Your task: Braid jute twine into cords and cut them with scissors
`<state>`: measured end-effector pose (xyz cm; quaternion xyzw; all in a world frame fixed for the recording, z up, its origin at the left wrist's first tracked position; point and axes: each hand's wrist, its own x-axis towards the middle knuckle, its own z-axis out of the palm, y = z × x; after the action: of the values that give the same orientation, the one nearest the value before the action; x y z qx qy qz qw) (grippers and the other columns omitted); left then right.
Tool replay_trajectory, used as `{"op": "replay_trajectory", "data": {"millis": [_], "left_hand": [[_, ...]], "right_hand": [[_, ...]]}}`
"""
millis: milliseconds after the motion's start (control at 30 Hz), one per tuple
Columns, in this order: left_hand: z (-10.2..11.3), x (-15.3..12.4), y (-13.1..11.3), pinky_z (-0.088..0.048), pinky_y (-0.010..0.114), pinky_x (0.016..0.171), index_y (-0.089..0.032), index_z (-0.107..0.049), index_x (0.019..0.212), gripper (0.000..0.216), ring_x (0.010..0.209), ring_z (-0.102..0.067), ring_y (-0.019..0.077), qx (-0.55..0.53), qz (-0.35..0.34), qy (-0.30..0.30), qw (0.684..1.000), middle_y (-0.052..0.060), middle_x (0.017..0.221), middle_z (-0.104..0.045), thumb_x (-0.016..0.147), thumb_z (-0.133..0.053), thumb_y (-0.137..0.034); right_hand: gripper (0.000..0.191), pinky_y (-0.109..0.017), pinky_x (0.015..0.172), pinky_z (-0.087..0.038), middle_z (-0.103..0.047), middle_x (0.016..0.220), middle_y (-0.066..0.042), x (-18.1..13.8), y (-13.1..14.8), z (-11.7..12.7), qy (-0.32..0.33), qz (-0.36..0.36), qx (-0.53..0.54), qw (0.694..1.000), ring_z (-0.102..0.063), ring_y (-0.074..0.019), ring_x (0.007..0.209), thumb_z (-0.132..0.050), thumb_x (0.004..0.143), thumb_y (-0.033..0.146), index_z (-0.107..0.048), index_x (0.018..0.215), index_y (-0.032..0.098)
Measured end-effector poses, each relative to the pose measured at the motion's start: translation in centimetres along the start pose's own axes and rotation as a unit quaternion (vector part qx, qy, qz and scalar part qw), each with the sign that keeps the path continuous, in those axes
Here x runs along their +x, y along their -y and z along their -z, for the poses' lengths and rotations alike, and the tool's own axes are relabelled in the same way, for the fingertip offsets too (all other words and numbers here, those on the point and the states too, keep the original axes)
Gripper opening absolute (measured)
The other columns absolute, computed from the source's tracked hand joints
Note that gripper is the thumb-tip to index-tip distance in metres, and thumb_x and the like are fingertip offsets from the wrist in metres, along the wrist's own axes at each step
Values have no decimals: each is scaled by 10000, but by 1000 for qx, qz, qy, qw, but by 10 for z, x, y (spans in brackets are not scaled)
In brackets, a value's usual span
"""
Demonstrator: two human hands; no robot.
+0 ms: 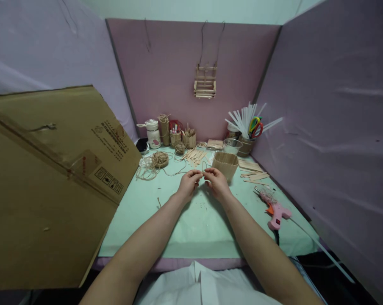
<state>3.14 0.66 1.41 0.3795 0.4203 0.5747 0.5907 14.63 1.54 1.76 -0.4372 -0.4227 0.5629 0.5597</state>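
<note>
Both hands meet over the middle of the table, fingertips nearly touching. My left hand (189, 184) pinches a thin jute twine (178, 173), which trails left to a loose ball of twine (160, 159). My right hand (217, 182) is closed in a pinch on the same twine; a small loop of it rises above the fingers. Just behind my right hand stands a box made of craft sticks (226, 163), upright with its top open. The exact end of the twine between the fingers is too small to make out.
A pink glue gun (276, 213) lies at the right, its cord running off the front. Loose craft sticks (194, 156) lie behind the hands. A large cardboard sheet (51, 182) leans in at the left. Scissors (255, 126) and glue sticks (242, 120) fill a pot at the back.
</note>
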Motion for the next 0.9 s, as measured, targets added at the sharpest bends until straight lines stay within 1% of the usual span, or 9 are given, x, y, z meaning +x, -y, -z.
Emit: {"op": "replay_trajectory", "data": {"millis": [67,133,267,333,567,667,800,867,900], "left_hand": [[0,-1,-1,-269,183,458,-156,-615,724,268,521,-418,54,-10,8,26,1000,-32,583,-505,536,-748,-293],[1,-1,-1,-271,181,458,-156,-620,739,287,521,-415,53,-6,7,34,999,-31,588,-505,533,-756,-301],[1,1,4,-285,193,465,-161,-623,758,305,517,-407,57,25,-31,-6,999,-26,616,-531,550,-749,-344],[1,2,7,-301,199,485,-164,-621,761,294,547,-433,67,43,-57,-29,997,-20,650,-558,568,-734,-354],[-2,1,7,-388,239,622,-146,-636,732,192,638,-509,102,90,-127,-51,987,6,679,-606,612,-690,-286],[-3,0,5,-397,244,628,-145,-643,733,183,632,-508,107,112,-125,-55,984,1,644,-596,627,-676,-290],[-3,-1,4,-384,230,584,-147,-633,705,185,600,-487,97,125,-121,-61,983,-10,620,-576,650,-653,-323],[-2,1,3,-364,213,545,-146,-616,678,172,575,-474,82,97,-101,-67,988,-12,620,-570,647,-655,-311],[-1,2,3,-348,204,519,-146,-604,666,161,560,-465,75,67,-79,-66,992,-12,616,-563,647,-657,-297]], "right_hand": [[306,-233,524,-390,-537,653,31,0,1,1,7,-10,6,1000,-519,-120,610,-718,557,341,-543,768,204],[266,-242,531,-393,-537,647,31,0,1,1,-7,22,-22,999,-507,-120,600,-700,578,338,-541,746,206],[147,-278,606,-410,-586,679,1,0,-1,-1,-34,146,-143,978,-518,-144,646,-622,653,330,-582,700,196],[139,-293,652,-417,-616,698,-16,-1,-2,-2,-31,176,-182,967,-537,-160,685,-591,679,325,-613,700,190],[206,-309,664,-425,-650,711,-45,-2,-1,-1,-30,168,-197,965,-560,-181,694,-612,685,374,-653,716,175],[192,-312,666,-428,-644,717,-43,-1,-2,1,-40,188,-211,958,-556,-178,693,-600,695,366,-643,717,180],[179,-308,658,-428,-621,732,-39,-3,-2,-1,-33,242,-247,938,-546,-170,696,-569,731,354,-623,707,184],[170,-304,650,-426,-601,731,-37,-6,-1,-2,-24,273,-265,925,-538,-166,695,-551,757,334,-607,693,187],[166,-302,648,-426,-591,732,-36,-8,0,-3,-18,288,-273,918,-533,-164,696,-542,770,323,-598,690,190]]}}
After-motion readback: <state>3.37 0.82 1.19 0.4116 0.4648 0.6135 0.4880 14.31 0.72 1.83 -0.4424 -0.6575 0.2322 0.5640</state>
